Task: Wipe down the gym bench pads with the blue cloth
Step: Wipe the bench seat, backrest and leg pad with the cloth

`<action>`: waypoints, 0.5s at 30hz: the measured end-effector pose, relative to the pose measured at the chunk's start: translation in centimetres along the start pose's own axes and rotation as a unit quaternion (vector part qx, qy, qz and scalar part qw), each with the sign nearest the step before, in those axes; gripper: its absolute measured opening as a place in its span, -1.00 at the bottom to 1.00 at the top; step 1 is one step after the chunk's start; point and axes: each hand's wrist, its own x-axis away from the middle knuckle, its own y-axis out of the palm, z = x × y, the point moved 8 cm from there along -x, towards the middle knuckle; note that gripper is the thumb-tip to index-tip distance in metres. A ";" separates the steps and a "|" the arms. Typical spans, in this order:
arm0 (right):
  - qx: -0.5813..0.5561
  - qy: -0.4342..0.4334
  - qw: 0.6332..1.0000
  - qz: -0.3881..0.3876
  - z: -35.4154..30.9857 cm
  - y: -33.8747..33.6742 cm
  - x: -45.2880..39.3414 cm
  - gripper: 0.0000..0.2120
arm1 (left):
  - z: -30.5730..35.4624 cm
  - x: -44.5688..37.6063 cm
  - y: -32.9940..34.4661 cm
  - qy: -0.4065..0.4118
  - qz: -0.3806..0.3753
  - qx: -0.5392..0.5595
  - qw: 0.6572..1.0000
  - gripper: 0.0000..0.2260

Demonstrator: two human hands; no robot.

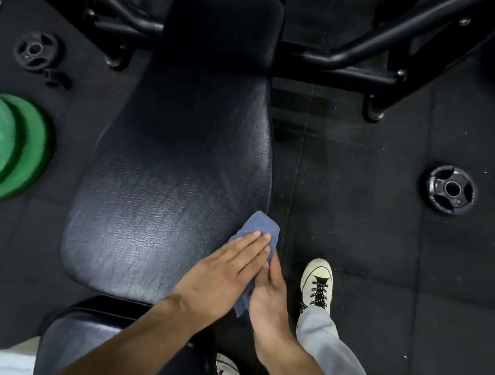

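Underfoot lies dark rubber floor matting (380,251), and over it stands the black steel frame (347,57) of the bench. Down the middle of the view runs the long back pad (170,154), black and grained, with a dull sheen near its close end. Just below it, at the bottom edge, shows the rounded seat pad (89,336), set apart from the back pad by a narrow gap.

At the left edge two green weight plates (16,146) lean together (lettering partly cut off). A small black plate (451,189) lies flat on the floor well to the right, and another small black plate (35,51) sits at the upper left beside the frame.

A grey trouser leg (327,343) ends in a cream sneaker (317,280) with black laces, just right of the back pad.

The left hand (224,275) lies flat with straight fingers on the blue cloth (257,226), pressing it against the right near corner of the back pad. The right hand (266,294) comes up beside it, fingers loosely bent around the cloth's hanging lower part; whether it truly grips is unclear.
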 end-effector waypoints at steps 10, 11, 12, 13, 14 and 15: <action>-0.063 0.045 0.997 -0.024 -5.5 -0.1 -9.2 -0.70 | -4.2 -9.6 -3.8 0.009 0.001 0.002 1.000 -0.45; -0.062 0.050 0.996 -0.032 -6.6 0.1 -10.4 -0.70 | -5.1 -10.8 -4.5 -0.004 0.005 0.001 1.000 -0.47; -0.058 0.053 0.996 -0.045 -7.6 0.3 -11.4 -0.68 | -5.9 -11.9 -4.8 -0.015 -0.004 0.002 1.000 -0.48; -0.046 0.054 0.996 -0.059 -8.8 0.5 -12.3 -0.66 | -6.8 -12.9 -4.9 -0.026 -0.020 0.003 0.999 -0.48; -0.032 0.055 0.996 -0.069 -10.0 0.7 -13.1 -0.65 | -7.7 -13.8 -5.2 -0.038 -0.035 0.002 0.999 -0.47; -0.021 0.059 0.995 -0.079 -11.1 0.8 -14.1 -0.65 | -8.6 -14.8 -5.6 -0.053 -0.042 0.003 0.998 -0.47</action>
